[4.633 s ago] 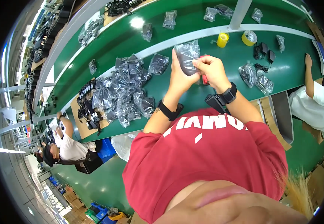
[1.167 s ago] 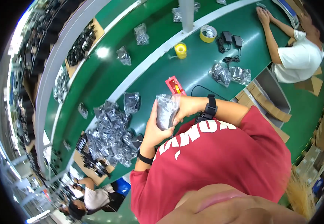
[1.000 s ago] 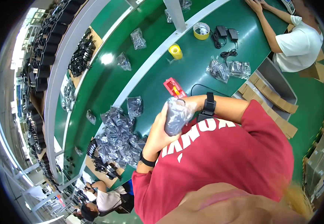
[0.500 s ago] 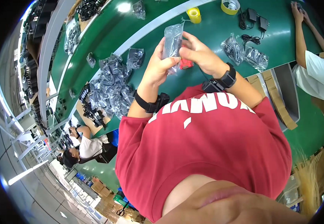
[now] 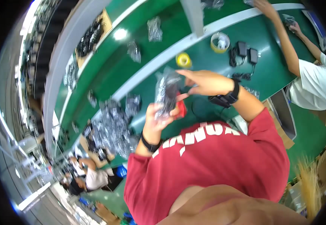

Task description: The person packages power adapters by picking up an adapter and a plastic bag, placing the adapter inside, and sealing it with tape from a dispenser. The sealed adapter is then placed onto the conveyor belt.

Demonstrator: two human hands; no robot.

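In my left hand (image 5: 156, 117) is a clear plastic bag (image 5: 164, 88) with a dark item inside, its fingers closed round the lower part. The bag stands tilted, its open-looking upper end pointing away from me. My right hand (image 5: 210, 83) is at the bag's right side, fingers apart, the index tip by the upper end. Motion blurs the fingertips, and no firm grip shows. Just beside my left fingers is a red object (image 5: 181, 108), partly covered; its kind is unclear.
Bagged dark items (image 5: 114, 125) form a heap at left. A yellow tape roll (image 5: 183, 60), a larger tape roll (image 5: 220, 42) and black power adapters (image 5: 247, 53) lie beyond my hands. A co-worker (image 5: 313, 82) reaches over the green table at right; another person (image 5: 95, 178) is at left.
My right hand has shifted from the bag's lower right side toward its upper end. The left hand keeps the bag, now nearer my body. The view has turned somewhat.
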